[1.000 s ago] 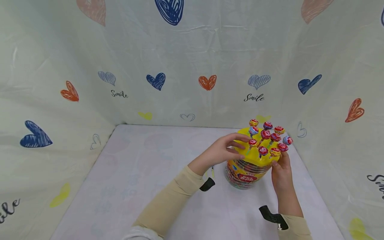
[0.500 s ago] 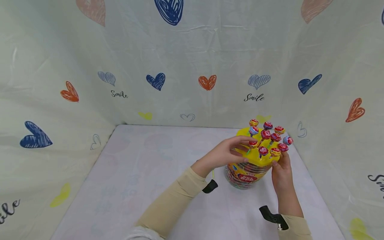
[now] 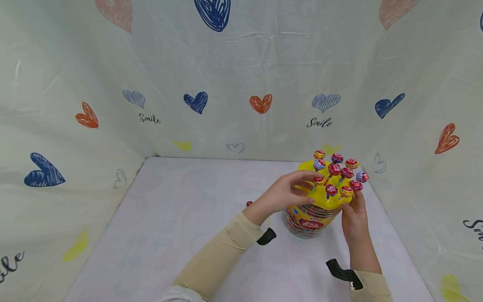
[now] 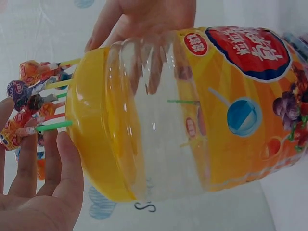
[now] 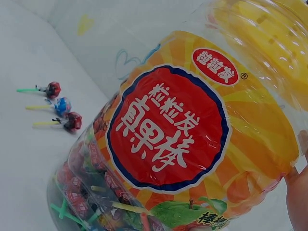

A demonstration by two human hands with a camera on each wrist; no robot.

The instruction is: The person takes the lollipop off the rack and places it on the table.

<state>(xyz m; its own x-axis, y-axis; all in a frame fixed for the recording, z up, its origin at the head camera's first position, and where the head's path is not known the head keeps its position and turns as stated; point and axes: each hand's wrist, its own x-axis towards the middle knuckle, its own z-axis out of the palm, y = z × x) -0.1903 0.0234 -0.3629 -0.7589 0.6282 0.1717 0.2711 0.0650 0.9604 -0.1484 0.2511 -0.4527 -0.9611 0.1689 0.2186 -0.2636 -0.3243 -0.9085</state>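
Observation:
A clear plastic jar (image 3: 311, 224) of wrapped lollipops, with an orange and red label, stands at the right of the table. Several lollipops (image 3: 334, 169) stick up out of its yellow lid (image 3: 325, 203). My left hand (image 3: 284, 193) reaches over the lid from the left, fingers curved around a yellow-and-red lollipop (image 4: 10, 137) on a green stick. Its index finger is at the candy, and the thumb is near the stick's base. My right hand (image 3: 354, 214) holds the jar at the lid's right side, its fingers partly hidden behind the jar.
Three loose lollipops, among them a blue one (image 5: 62, 105), lie on the white table (image 3: 181, 218) left of the jar, mostly hidden behind my left wrist in the head view. A heart-printed curtain (image 3: 226, 63) surrounds the table's back and sides.
My left hand has moved slightly right and closed in on the green-stick lollipop at the lid's near left. The right hand and jar have stayed in place.

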